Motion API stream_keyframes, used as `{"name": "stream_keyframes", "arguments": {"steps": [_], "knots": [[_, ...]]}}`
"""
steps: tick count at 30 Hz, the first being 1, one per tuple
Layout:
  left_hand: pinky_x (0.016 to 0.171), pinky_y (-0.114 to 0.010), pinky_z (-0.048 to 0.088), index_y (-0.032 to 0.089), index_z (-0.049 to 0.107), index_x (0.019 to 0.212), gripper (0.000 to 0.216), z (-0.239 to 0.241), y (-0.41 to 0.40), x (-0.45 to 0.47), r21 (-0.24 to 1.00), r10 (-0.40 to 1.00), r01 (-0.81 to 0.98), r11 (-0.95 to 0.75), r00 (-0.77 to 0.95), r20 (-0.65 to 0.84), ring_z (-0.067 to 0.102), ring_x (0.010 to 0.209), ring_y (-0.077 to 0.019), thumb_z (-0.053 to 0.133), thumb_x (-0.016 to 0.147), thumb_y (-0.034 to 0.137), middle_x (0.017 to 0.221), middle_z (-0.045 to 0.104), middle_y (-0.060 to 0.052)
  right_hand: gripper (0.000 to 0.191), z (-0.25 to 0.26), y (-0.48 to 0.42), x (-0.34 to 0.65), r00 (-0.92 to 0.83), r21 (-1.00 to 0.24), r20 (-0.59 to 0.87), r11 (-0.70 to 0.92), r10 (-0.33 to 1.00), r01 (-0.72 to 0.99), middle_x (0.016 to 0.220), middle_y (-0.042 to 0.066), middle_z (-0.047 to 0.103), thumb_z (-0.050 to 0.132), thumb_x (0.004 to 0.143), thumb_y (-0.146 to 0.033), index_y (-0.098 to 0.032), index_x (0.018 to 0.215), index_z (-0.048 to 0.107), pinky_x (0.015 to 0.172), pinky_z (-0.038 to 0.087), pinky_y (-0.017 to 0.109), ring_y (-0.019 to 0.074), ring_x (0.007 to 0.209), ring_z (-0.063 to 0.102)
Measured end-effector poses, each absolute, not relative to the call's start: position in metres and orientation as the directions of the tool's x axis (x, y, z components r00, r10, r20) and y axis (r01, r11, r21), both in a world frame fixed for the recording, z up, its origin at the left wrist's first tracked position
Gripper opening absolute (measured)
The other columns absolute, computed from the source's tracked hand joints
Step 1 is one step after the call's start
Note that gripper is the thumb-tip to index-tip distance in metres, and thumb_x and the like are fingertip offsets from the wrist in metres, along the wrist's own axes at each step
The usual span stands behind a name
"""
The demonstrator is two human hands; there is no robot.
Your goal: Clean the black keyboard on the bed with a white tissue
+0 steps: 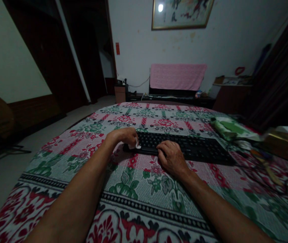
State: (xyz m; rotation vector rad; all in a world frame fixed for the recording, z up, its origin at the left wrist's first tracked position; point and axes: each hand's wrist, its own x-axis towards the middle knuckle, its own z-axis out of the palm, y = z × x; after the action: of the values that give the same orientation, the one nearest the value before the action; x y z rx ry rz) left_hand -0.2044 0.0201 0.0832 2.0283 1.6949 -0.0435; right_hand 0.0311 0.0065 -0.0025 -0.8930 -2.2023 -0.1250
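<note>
A small white crumpled wad, of tissue or cloth, is being pinched in the fingers of the left hand and pressed against the near left corner of a long black plastic keyboard. The keyboard is lying across a worktop covered by a red, green and white flowered woven cloth. The right hand is being rested palm down on the keyboard's front edge, just to the right of the left hand, with its fingers loosely curled and nothing clasped in it. The keyboard is seemingly being steadied by it. The two hands are being held apart, with a short stretch of keys between them. As a judgement, the wiping is being done at the left end only, and most of it is being left to do. The long run of keys to the right of the right hand is being touched by nothing, though whether any key is clean cannot be told in this dim light. Beyond the right hand and further right, past the keyboard's far end, a soft green-and-white packet is lying on the cloth, and nothing of its contents is being shown. Further right again, a gold-coloured oblong box is being seen only as a blur, so whether it is open and what it holds cannot be told. Thin dark cables are trailing across the cloth between the keyboard's right end and that box.
</note>
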Motion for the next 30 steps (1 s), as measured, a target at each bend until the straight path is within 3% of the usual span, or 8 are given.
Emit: {"name": "stream_keyframes", "arguments": {"steps": [13, 18, 30], "knots": [[0.059, -0.022, 0.045, 0.017, 0.073, 0.080, 0.029, 0.085, 0.017, -0.192, 0.324, 0.914, 0.943, -0.080, 0.199, -0.354, 0.061, 0.070, -0.0166, 0.055, 0.056, 0.015, 0.075, 0.071, -0.003, 0.016, -0.001, 0.005, 0.031, -0.484, -0.173, 0.660, 0.743, 0.574, 0.646, 0.093, 0.007, 0.062, 0.050, 0.084, -0.017, -0.018, 0.091, 0.064, 0.085, 0.037, 0.036, 0.0196, 0.091, 0.054], [0.061, -0.021, 0.045, 0.019, 0.073, 0.083, 0.030, 0.086, 0.015, -0.191, 0.377, 0.921, 0.922, -0.089, 0.221, -0.322, 0.061, 0.071, -0.0157, 0.054, 0.059, 0.016, 0.077, 0.071, -0.001, 0.015, -0.002, 0.005, 0.031, -0.479, -0.180, 0.661, 0.741, 0.578, 0.647, 0.093, 0.007, 0.062, 0.051, 0.084, -0.017, -0.019, 0.091, 0.064, 0.085, 0.036, 0.036, 0.0199, 0.091, 0.053], [0.064, -0.022, 0.043, 0.025, 0.072, 0.093, 0.030, 0.090, 0.010, -0.187, 0.093, 0.976, 0.992, -0.085, 0.101, -0.191, 0.063, 0.076, -0.0166, 0.056, 0.068, 0.024, 0.083, 0.071, -0.002, 0.014, -0.002, 0.004, 0.032, -0.478, -0.196, 0.648, 0.737, 0.593, 0.647, 0.092, 0.006, 0.062, 0.051, 0.084, -0.016, -0.018, 0.091, 0.063, 0.086, 0.036, 0.035, 0.0192, 0.091, 0.053]]}}
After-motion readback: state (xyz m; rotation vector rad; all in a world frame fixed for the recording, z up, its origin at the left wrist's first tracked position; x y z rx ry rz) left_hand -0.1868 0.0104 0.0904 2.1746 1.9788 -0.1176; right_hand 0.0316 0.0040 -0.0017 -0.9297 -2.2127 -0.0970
